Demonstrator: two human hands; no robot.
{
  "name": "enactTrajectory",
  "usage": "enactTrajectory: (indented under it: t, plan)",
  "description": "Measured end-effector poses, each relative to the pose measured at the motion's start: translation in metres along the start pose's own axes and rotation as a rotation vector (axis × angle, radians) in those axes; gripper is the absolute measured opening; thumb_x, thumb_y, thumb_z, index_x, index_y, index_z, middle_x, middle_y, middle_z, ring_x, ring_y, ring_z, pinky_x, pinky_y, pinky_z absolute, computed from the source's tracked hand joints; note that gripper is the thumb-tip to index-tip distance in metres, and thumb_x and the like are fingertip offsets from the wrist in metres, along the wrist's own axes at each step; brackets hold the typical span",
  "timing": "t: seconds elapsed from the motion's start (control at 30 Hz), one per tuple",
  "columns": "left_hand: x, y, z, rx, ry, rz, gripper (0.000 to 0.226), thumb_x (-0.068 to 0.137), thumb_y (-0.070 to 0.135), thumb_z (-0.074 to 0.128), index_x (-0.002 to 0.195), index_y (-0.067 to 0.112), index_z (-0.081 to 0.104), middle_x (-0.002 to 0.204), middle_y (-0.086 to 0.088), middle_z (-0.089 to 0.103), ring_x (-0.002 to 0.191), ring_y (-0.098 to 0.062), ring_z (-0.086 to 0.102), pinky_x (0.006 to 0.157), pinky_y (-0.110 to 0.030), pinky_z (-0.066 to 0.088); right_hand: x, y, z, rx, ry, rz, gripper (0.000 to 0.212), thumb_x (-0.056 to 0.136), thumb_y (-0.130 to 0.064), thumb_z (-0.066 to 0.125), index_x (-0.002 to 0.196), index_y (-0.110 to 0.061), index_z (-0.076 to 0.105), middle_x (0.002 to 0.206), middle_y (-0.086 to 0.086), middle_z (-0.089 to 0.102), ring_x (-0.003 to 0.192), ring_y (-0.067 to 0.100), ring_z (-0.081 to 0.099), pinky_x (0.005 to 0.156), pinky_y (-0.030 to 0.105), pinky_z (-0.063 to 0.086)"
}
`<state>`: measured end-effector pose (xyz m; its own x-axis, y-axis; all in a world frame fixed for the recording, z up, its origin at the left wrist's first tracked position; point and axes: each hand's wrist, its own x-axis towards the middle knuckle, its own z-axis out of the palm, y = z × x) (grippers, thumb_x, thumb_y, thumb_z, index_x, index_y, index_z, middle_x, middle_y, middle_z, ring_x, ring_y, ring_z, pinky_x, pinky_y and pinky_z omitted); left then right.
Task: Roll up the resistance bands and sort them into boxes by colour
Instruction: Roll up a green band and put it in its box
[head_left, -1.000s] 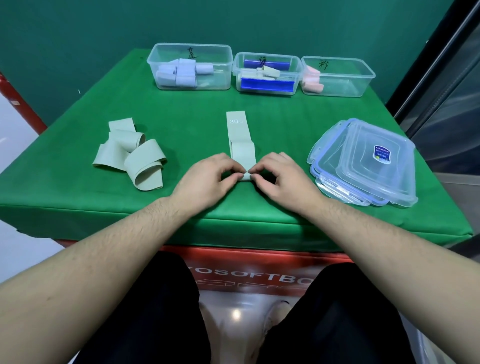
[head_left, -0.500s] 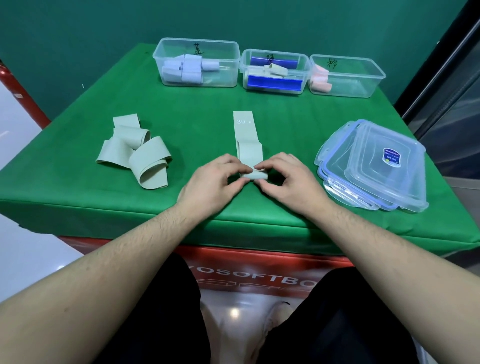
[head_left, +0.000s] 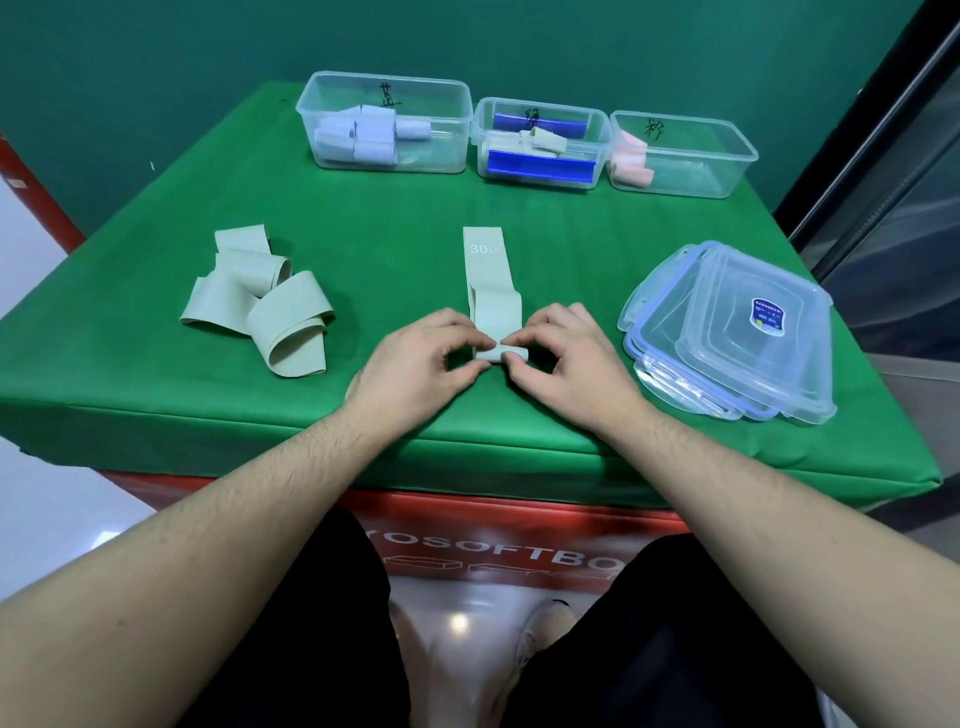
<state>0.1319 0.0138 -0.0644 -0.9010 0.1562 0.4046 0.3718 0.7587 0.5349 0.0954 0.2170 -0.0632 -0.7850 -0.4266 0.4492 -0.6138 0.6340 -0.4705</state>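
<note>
Pale green band (head_left: 491, 291) lies on our desk (head_left: 395, 249), its near rolled end pinched between our left hand (head_left: 421, 364) and right hand (head_left: 566, 364).

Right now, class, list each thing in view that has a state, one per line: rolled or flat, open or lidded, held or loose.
Pale green band: near end rolled, rest flat; both hands pinch the roll.
Left hand: grip on roll's left end.
Right hand: grip on roll's right end.
Loose green bands: unrolled, heaped.
Left box: open, holds pale rolls.
Middle box: open, holds blue rolls.
Right box: open, holds pink rolls.
Lids: off, stacked.
</note>
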Motion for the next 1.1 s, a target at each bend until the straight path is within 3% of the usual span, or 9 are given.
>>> enactTrajectory:
  t: [0.17, 0.3, 0.43, 0.7, 0.83, 1.0, 1.1]
  plan:
    - [-0.0017, 0.0013, -0.0028, -0.060, 0.010, -0.020, 0.016, 0.088, 0.033, 0.071, 0.103, 0.028, 0.073, 0.091, 0.021, 0.061, 0.069, 0.010, 0.051, 0.064, -0.011, 0.035, -0.0016, -0.0019, -0.0004, 0.031, 0.000, -0.025, 0.028, 0.083, -0.040, 0.064, 0.106, -0.026, 0.072, 0.091, -0.010, 0.062, 0.087, 0.012, 0.047, 0.082, 0.026, 0.041]
    - [-0.0020, 0.0020, -0.0025, -0.045, 0.009, -0.039, 0.014, 0.089, 0.034, 0.069, 0.102, 0.032, 0.070, 0.081, 0.028, 0.055, 0.066, 0.007, 0.050, 0.061, -0.009, 0.032, -0.0009, -0.0021, -0.0022, 0.026, -0.011, -0.019, 0.020, 0.085, -0.040, 0.063, 0.100, -0.028, 0.066, 0.090, -0.012, 0.063, 0.086, 0.014, 0.049, 0.083, 0.034, 0.043]
    - [-0.0013, 0.0016, -0.0011, -0.013, 0.003, -0.017, 0.015, 0.090, 0.036, 0.068, 0.103, 0.031, 0.070, 0.092, 0.020, 0.058, 0.066, 0.007, 0.050, 0.066, -0.022, 0.038, -0.0007, -0.0017, -0.0023, -0.048, -0.005, -0.019, 0.017, 0.088, -0.042, 0.062, 0.098, -0.030, 0.066, 0.095, -0.014, 0.060, 0.092, 0.012, 0.045, 0.087, 0.035, 0.039]
    - [-0.0010, 0.0005, -0.0006, 0.013, 0.016, 0.006, 0.019, 0.088, 0.027, 0.071, 0.107, 0.028, 0.072, 0.103, 0.020, 0.058, 0.069, 0.014, 0.049, 0.067, -0.012, 0.033, 0.0014, -0.0001, -0.0008, -0.035, -0.018, 0.004, 0.023, 0.090, -0.042, 0.061, 0.107, -0.029, 0.068, 0.100, -0.013, 0.059, 0.096, 0.010, 0.044, 0.093, 0.035, 0.040]
    - [-0.0014, -0.0016, -0.0004, -0.036, 0.023, -0.028, 0.019, 0.089, 0.027, 0.069, 0.108, 0.030, 0.071, 0.101, 0.022, 0.057, 0.060, -0.001, 0.050, 0.064, -0.019, 0.038, 0.0001, -0.0014, -0.0013, 0.041, -0.012, -0.003, 0.032, 0.084, -0.035, 0.068, 0.114, -0.027, 0.065, 0.099, -0.011, 0.062, 0.094, 0.014, 0.051, 0.088, 0.031, 0.042]
    - [-0.0007, -0.0022, -0.0008, -0.078, 0.009, -0.031, 0.019, 0.088, 0.024, 0.070, 0.107, 0.028, 0.072, 0.100, 0.021, 0.059, 0.057, -0.006, 0.049, 0.060, -0.013, 0.037, -0.0002, -0.0011, -0.0008, 0.065, 0.012, -0.009, 0.016, 0.082, -0.030, 0.070, 0.097, -0.027, 0.064, 0.091, -0.015, 0.063, 0.087, 0.012, 0.052, 0.082, 0.029, 0.043]
    - [0.0000, -0.0015, -0.0003, -0.059, 0.005, -0.031, 0.020, 0.086, 0.026, 0.071, 0.105, 0.030, 0.072, 0.098, 0.021, 0.057, 0.056, -0.008, 0.051, 0.060, -0.019, 0.040, -0.0003, -0.0001, 0.0008, 0.048, 0.007, -0.005, 0.015, 0.082, -0.034, 0.068, 0.096, -0.028, 0.065, 0.090, -0.014, 0.063, 0.086, 0.011, 0.049, 0.083, 0.030, 0.042]
